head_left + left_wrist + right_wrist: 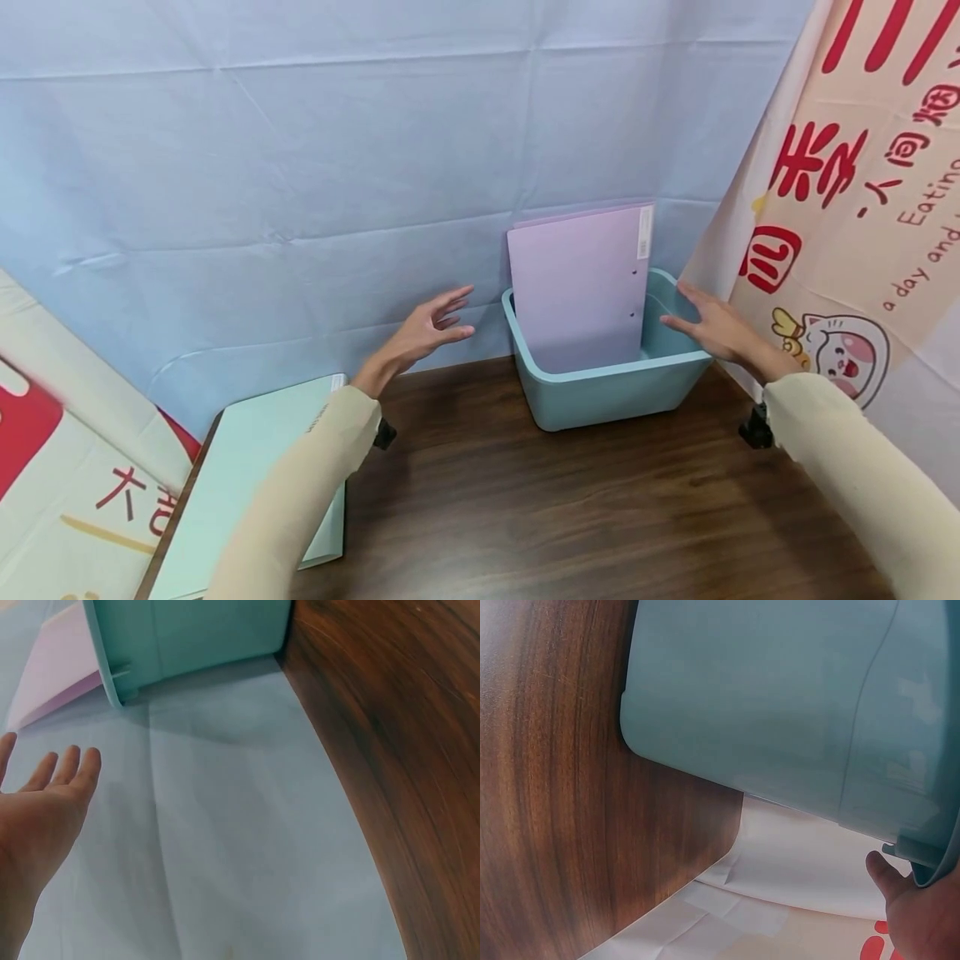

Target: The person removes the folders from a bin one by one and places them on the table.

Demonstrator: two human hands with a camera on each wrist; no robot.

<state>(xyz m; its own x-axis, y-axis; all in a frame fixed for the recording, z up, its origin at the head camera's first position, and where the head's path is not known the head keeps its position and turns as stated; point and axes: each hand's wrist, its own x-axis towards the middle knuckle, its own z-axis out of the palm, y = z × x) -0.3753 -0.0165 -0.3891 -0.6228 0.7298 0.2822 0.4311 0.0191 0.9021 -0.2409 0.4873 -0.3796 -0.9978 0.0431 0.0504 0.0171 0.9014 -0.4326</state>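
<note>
A teal plastic bin (pixel 611 396) stands on the table near the blue cloth. Upright inside it, leaning back, is a light purple folder (pixel 577 292) with a white label along its right edge and another purple edge showing behind it. My left hand (pixel 416 337) hovers left of the bin, its fingers spread and nothing in them. At the bin's right end is my right hand (pixel 723 333), thumb and fingers apart, overlapping the rim in the head view. In the right wrist view, that hand (pixel 922 922) appears close against the rim's corner.
A mint-green folder (pixel 262 467) lies on the dark wooden table (pixel 525 508) at the left, partly covered by my left sleeve. Light blue cloth (pixel 337 167) hangs behind the table. Printed cloths (pixel 862 242) hang at both sides, the right one close to the bin.
</note>
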